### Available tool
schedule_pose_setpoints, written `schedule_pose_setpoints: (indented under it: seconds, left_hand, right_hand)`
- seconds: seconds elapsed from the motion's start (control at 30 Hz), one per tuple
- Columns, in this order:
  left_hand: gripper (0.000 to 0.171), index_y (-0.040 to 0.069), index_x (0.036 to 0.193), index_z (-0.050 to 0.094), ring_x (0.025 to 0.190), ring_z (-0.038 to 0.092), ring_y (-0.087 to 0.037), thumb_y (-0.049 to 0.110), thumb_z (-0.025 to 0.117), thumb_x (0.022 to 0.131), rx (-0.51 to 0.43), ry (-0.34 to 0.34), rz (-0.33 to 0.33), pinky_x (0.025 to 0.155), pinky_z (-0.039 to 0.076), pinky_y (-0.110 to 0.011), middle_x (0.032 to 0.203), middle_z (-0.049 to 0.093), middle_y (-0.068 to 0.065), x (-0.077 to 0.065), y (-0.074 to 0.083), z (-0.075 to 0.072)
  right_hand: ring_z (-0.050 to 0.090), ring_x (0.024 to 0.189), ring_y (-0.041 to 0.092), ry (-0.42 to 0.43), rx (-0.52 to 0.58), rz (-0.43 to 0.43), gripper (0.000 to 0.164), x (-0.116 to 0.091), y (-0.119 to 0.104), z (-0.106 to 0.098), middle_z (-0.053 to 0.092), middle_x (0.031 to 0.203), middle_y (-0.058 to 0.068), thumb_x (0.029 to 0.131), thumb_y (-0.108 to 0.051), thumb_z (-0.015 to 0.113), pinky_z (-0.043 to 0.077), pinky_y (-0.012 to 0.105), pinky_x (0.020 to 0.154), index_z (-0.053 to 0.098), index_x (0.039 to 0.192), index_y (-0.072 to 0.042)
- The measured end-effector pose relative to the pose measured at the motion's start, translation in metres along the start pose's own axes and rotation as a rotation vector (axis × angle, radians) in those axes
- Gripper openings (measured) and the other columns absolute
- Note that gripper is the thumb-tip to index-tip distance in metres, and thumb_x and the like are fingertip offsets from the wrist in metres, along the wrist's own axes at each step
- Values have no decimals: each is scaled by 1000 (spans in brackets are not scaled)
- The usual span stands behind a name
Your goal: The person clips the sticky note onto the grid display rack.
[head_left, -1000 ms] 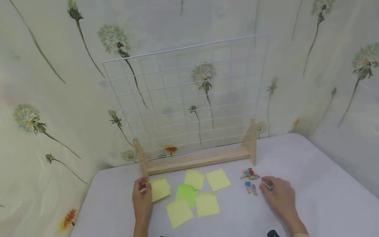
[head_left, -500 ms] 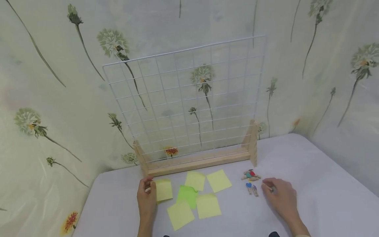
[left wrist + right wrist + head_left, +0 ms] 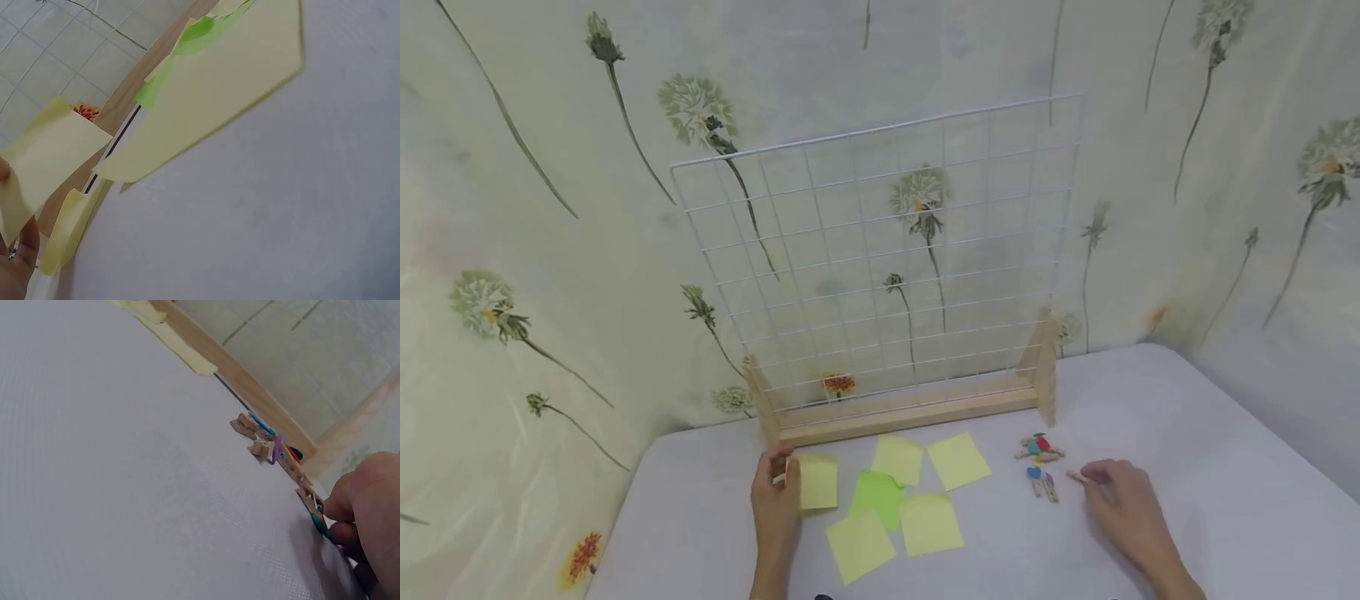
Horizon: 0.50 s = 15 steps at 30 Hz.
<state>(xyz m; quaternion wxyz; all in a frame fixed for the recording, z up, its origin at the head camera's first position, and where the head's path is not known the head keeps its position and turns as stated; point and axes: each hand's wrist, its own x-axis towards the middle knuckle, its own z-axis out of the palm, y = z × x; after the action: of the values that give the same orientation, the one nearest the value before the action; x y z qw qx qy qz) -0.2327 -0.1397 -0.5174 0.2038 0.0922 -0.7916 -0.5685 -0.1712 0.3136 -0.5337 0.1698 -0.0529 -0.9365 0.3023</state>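
Note:
My left hand (image 3: 777, 510) pinches a yellow sticky note (image 3: 818, 483) at its left side, near the left foot of the rack. In the left wrist view that note (image 3: 56, 156) stands tilted up between thumb and fingers, and another yellow note (image 3: 65, 231) shows behind it. With the fingertips of my right hand (image 3: 1127, 510) I hold a small wooden clothespin (image 3: 1077, 477), one end poking out to the left. A green decoration (image 3: 320, 524) on this clothespin shows in the right wrist view. Just left of it lie several more small clothespins (image 3: 1040, 447) with coloured decorations.
A white wire grid (image 3: 880, 250) stands upright in a wooden base (image 3: 910, 414) at the back of the white table (image 3: 1000, 550). Several yellow notes (image 3: 931, 525) and a green one (image 3: 876, 497) lie between my hands. A floral sheet (image 3: 1187, 250) hangs behind.
My left hand has moved a little right, and its note now faces more squarely forward. My right hand has shifted slightly right; the clothespin's end now sticks out past the fingertips.

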Motion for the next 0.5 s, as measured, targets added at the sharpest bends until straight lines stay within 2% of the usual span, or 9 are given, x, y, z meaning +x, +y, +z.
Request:
schedule_pose_setpoints:
  seconds: [0.1, 0.3, 0.5]
  left_hand:
    - [19, 13, 110, 61, 90, 57, -11, 9, 57, 92, -2, 5, 6, 71, 48, -22, 97, 65, -2, 1, 0, 1]
    - [15, 13, 107, 63, 88, 57, -10, 15, 58, 93, -35, 0, 6, 71, 49, -19, 98, 65, -3, 2, 0, 3]
    - [21, 13, 107, 65, 91, 58, -7, 28, 57, 94, -57, -15, 23, 75, 49, -18, 101, 67, -3, 4, 1, 3]
  right_hand:
    - [52, 96, 32, -3, -16, -17, 19, -1, -2, -2, 63, 95, 15, 84, -6, 61, 38, 49, 82, 62, 102, -2]
    - [52, 97, 32, -14, -49, 0, 17, -3, -3, -2, 62, 98, 14, 88, -13, 61, 40, 49, 82, 62, 102, -3]
    - [51, 107, 37, -31, 23, 7, 20, -4, -3, 1, 64, 108, 17, 93, -20, 57, 37, 53, 88, 61, 106, -6]
